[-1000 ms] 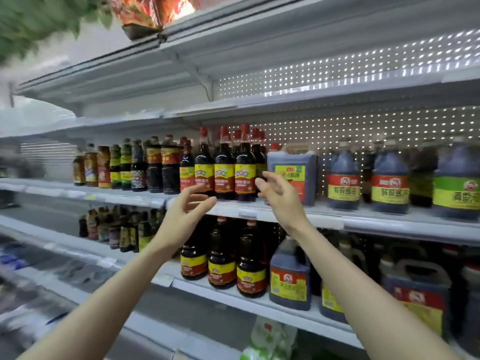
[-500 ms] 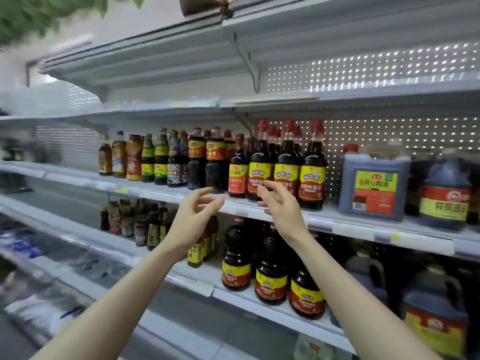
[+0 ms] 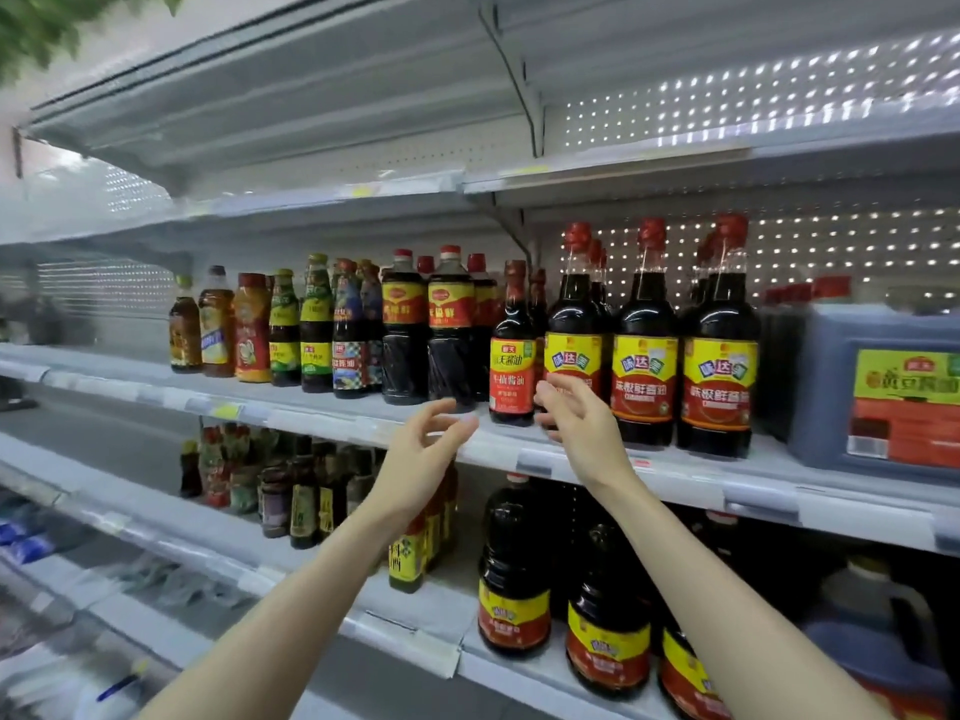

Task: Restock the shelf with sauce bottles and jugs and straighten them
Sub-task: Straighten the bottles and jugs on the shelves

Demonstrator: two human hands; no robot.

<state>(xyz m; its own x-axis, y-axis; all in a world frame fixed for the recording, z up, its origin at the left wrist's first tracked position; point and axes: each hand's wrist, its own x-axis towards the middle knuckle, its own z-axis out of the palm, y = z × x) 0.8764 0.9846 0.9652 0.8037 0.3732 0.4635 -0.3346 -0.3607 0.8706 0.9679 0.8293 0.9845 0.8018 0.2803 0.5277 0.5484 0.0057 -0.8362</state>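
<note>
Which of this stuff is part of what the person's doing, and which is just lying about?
Part of the job:
sauce bottles
jug
middle shelf
left hand and right hand, empty, in front of the bottles

Just there:
leaves, top left
upper shelf
blurred blue packets, low on the left

A slanted metal bracket (image 3: 511, 70) runs down near the top. Far left of it and higher, blurred green leaves (image 3: 41, 23) hang in the corner. Right of the bracket, a perforated back panel (image 3: 753, 96) lets light through in rows of bright dots. Below the bracket and to its left, a small yellow price tag (image 3: 224, 411) sits in a clear label strip (image 3: 322, 423). Much lower and far left of the bracket lie blue packets (image 3: 23, 543), and lower still a thin blue object (image 3: 117, 687), perhaps a pen.
</note>
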